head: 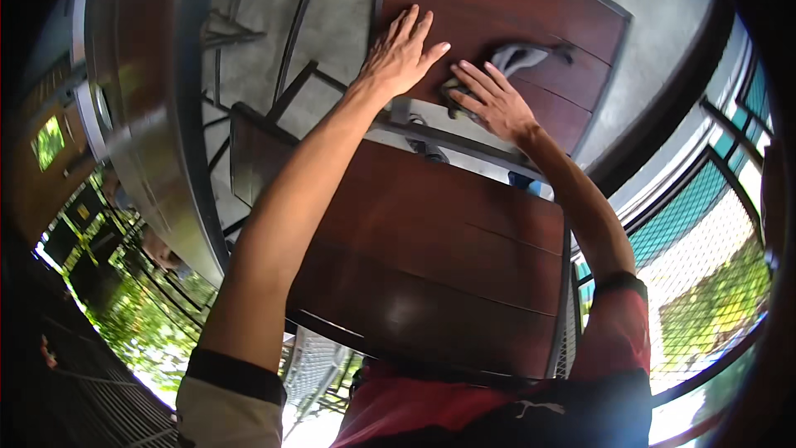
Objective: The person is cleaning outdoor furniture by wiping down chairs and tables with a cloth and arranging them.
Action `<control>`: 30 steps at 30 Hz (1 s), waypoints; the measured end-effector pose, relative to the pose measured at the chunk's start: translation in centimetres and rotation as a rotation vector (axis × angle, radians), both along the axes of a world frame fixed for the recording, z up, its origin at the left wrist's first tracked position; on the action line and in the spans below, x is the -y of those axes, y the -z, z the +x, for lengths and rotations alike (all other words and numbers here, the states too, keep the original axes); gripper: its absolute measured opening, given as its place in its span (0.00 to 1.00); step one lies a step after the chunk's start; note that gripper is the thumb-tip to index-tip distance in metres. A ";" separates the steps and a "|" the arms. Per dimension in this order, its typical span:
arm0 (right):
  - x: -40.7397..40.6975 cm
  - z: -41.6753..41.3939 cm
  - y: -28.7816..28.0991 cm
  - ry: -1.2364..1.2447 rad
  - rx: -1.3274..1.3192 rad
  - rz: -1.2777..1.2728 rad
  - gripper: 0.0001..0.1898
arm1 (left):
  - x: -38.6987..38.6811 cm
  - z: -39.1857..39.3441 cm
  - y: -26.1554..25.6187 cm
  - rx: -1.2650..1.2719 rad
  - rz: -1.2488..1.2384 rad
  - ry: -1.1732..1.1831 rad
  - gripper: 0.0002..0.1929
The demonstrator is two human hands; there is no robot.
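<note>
My left hand (401,59) is spread flat on or just over the left side of a dark red-brown plank tabletop (497,0), holding nothing. To its right, my right hand (494,102) reaches over the near edge of that tabletop with its fingers extended. A blurred grey-white cloth (522,59) lies just beyond these fingers. Some darker, yellowish material (457,99) shows beneath the fingertips; whether it belongs to the cloth is unclear. My palm hides what is under it, so a grip cannot be made out.
A second dark wooden plank surface (435,230) with a black frame lies nearer my body. Between the two surfaces runs a dark metal bar (460,140), with a shoe (429,148) below. Wire-mesh railing (703,261) stands on the right; a long counter-like surface (143,137) runs along the left.
</note>
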State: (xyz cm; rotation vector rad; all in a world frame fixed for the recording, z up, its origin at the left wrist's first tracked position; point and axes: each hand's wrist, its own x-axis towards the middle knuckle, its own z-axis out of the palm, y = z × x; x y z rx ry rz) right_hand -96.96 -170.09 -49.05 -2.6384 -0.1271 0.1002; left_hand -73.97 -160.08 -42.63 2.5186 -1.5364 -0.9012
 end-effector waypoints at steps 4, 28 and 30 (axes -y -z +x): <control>-3.4 11.3 0.8 0.022 0.033 -0.018 0.31 | -5.0 3.8 -1.0 -0.127 0.154 -0.415 0.51; -2.8 24.7 3.1 -0.135 -0.038 -0.456 0.21 | -18.1 3.1 0.5 -0.594 0.402 -0.278 0.32; 1.6 29.1 3.7 0.020 0.097 -0.496 0.22 | -18.1 3.1 0.4 -0.653 0.323 -0.337 0.31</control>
